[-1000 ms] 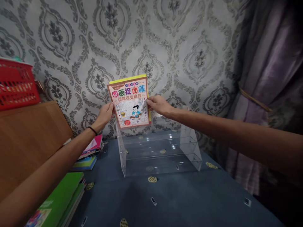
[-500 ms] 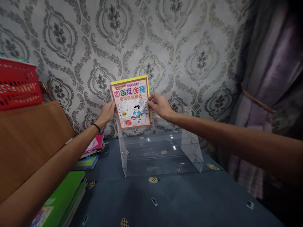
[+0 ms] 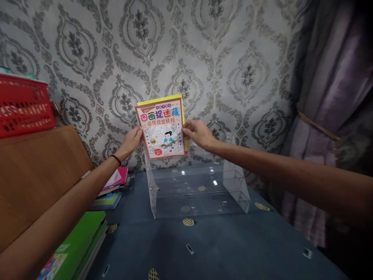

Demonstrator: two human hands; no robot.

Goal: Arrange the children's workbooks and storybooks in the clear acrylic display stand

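A thin picture book [image 3: 163, 130] with a brown-edged cover and colourful characters stands nearly upright at the back of a clear acrylic tiered rack [image 3: 192, 202]. Behind it shows the edge of a yellow book [image 3: 182, 102]. My left hand [image 3: 131, 139], with a dark band at the wrist, pinches the picture book's left edge. At its right edge, my right hand [image 3: 198, 133] grips it between thumb and fingers. Whether the book's lower edge rests on the rack's top tier, I cannot tell.
A red plastic basket [image 3: 26, 105] sits on a brown wooden box [image 3: 43, 167] at the left. Beside it lie stacked books [image 3: 109, 194] and a green book [image 3: 81, 241]. A dark blue patterned cloth [image 3: 233, 249] covers the table. Patterned wall behind; a tied curtain [image 3: 317, 116] hangs right.
Both hands keep hold of the picture book. It has tilted slightly, its top left corner shifting a little left, showing more of the yellow book behind. The rack has not moved.
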